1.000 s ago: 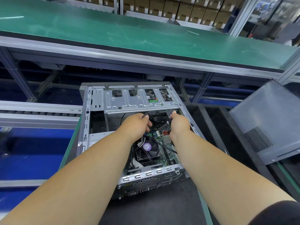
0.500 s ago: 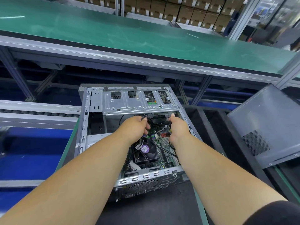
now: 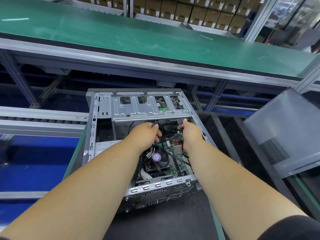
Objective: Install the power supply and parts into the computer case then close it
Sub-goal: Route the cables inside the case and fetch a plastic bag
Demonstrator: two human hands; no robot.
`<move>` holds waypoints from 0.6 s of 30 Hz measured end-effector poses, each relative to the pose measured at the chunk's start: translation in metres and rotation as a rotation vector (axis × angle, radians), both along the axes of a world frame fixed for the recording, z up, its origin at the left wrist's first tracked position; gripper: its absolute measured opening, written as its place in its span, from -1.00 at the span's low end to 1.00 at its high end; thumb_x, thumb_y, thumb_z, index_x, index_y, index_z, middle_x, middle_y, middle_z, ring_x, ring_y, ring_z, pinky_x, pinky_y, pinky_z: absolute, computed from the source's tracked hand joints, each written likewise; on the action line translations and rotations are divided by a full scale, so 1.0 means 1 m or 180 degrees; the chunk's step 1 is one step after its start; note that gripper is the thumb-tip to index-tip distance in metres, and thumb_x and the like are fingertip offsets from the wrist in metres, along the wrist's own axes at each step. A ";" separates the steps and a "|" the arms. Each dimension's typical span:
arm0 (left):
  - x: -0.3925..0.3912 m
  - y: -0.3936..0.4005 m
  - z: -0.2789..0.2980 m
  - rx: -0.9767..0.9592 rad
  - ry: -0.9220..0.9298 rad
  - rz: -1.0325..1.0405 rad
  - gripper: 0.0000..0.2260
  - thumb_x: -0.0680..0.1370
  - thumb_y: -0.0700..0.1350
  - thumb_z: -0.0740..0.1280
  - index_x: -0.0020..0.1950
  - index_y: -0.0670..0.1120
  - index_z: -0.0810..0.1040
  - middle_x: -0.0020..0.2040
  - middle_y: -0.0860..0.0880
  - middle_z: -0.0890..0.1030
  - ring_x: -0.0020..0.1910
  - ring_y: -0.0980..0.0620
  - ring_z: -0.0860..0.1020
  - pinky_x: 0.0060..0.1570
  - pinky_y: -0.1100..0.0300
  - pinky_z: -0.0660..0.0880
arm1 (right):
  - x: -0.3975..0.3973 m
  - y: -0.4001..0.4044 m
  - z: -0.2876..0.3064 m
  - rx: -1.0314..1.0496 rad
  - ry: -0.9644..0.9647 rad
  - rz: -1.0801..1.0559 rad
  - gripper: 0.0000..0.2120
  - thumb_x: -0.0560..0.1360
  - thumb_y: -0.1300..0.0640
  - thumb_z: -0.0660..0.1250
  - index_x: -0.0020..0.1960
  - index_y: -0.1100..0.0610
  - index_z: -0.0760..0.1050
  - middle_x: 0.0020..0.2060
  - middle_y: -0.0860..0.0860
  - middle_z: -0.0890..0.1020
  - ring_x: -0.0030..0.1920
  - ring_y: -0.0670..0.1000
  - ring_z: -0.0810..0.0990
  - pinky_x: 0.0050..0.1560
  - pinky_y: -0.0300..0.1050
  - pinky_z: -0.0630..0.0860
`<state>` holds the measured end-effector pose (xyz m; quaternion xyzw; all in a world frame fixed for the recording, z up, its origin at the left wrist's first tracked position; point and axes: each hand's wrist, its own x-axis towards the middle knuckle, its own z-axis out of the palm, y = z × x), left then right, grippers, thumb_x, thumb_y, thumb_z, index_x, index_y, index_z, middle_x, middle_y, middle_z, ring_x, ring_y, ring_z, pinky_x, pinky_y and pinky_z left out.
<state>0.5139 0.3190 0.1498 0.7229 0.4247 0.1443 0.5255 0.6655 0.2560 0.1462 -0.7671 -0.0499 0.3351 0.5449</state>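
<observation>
Open computer case [image 3: 94, 118] lies on its side on the dark work surface, interior facing up — taken here as the landmark. Side panel [image 3: 284, 129] leans well apart from it, off to the case's right; not yet fitted.

Inside the case, just below the drive cage [image 3: 147, 108], a bundle of black cables [image 3: 164, 126] runs between both hands. Left hand [image 3: 147, 134] has fingers curled round the cable loop at the bundle's left end. Right hand [image 3: 190, 134] pinches a connector or cable end at the bundle's right, thumb raised against the cage edge; the exact connector is too small to tell. Cables sit in the fingers themselves, not beside them, and hang just above the motherboard [image 3: 174, 153]. CPU fan [image 3: 157, 160] sits nearer the case's rear, under the wrists. A pale boxy unit at the case's left wall, partly hidden by the left forearm, may be the power supply — cannot confirm.

Handling judgement: cables are light and limp, will flop and snag on cage edges and fan blades; best held near the connector housing, not mid-wire. Connectors are small and stiff, with pins likely fragile if pushed askew. Case sheet metal looks rigid with sharp punched edges. Side panel is broad and thin and probably flexes; take it by opposite edges.
</observation>
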 end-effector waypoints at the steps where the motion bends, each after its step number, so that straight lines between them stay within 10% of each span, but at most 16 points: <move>1: 0.000 0.000 0.000 -0.0021 -0.0009 0.0018 -0.65 0.67 0.02 0.09 -0.15 -0.03 0.58 -0.26 0.03 0.64 -0.23 0.06 0.54 -0.20 0.17 0.38 | -0.001 0.000 -0.001 -0.0030 -0.0103 0.0068 -0.70 0.63 -0.10 0.19 0.04 0.13 0.50 -0.04 0.06 0.50 -0.07 0.10 0.44 -0.05 -0.01 0.34; 3: -0.001 -0.001 0.000 -0.0044 -0.0030 0.0040 -0.65 0.67 0.02 0.09 -0.15 -0.04 0.59 -0.27 0.03 0.63 -0.24 0.06 0.53 -0.20 0.17 0.38 | -0.002 -0.003 -0.002 -0.0144 -0.0272 0.0144 -0.59 0.60 -0.10 0.23 0.32 0.15 0.42 0.03 0.06 0.49 -0.03 0.09 0.45 0.01 0.00 0.34; 18: 0.000 -0.003 0.010 0.0002 -0.0027 -0.0121 -0.66 0.67 0.00 0.09 -0.17 -0.03 0.56 -0.27 0.03 0.62 -0.26 0.04 0.52 -0.18 0.17 0.40 | -0.001 -0.001 -0.001 -0.0043 -0.0337 0.0190 -0.69 0.64 0.00 0.23 0.18 0.20 0.58 0.04 0.05 0.49 0.04 0.05 0.39 0.06 -0.02 0.27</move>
